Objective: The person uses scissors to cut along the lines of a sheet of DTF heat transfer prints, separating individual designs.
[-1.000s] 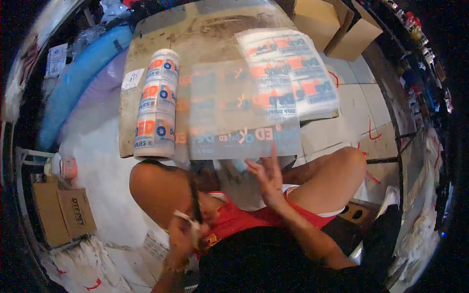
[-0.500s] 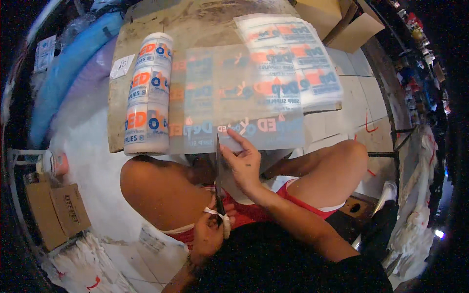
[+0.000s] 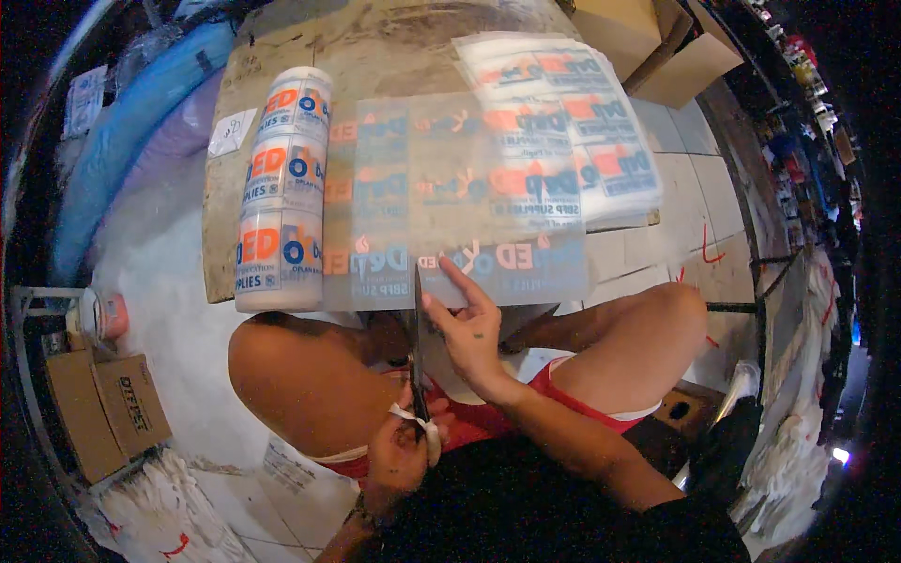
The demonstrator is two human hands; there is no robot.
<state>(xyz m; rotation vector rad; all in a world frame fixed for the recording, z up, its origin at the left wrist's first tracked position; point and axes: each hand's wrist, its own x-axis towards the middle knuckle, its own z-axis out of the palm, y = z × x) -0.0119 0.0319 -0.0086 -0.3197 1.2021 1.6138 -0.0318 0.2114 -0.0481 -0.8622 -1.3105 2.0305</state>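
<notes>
A person sits on the floor with bare knees up, in front of a low brown surface (image 3: 282, 56). A big see-through sheet (image 3: 450, 188) with orange and blue printing lies flat on it, pulled out from a fat roll (image 3: 282, 188) that rests on the left part of the surface. The near edge of the sheet hangs over the surface toward the person's lap.

The left hand (image 3: 399, 460) is low, near the lap, and its grip is closed around the white-wrapped handles of a pair of scissors (image 3: 418, 375). The dark blades point up and away from the person, toward the near edge of the sheet. I cannot tell if the tips are already in the sheet or just under it.

The right hand (image 3: 469, 324) lies flat on the near edge of the sheet with the fingers spread apart. It presses the sheet down just beside the blades and does not wrap around anything.

A pile of cut sheets (image 3: 572, 122) with the same printing sits on the far right of the surface, so some pieces look already done. The sheet under the hands looks whole for most of its length, so this cut seems to be only at its start. The roll is thick, so there looks to be plenty left
</notes>
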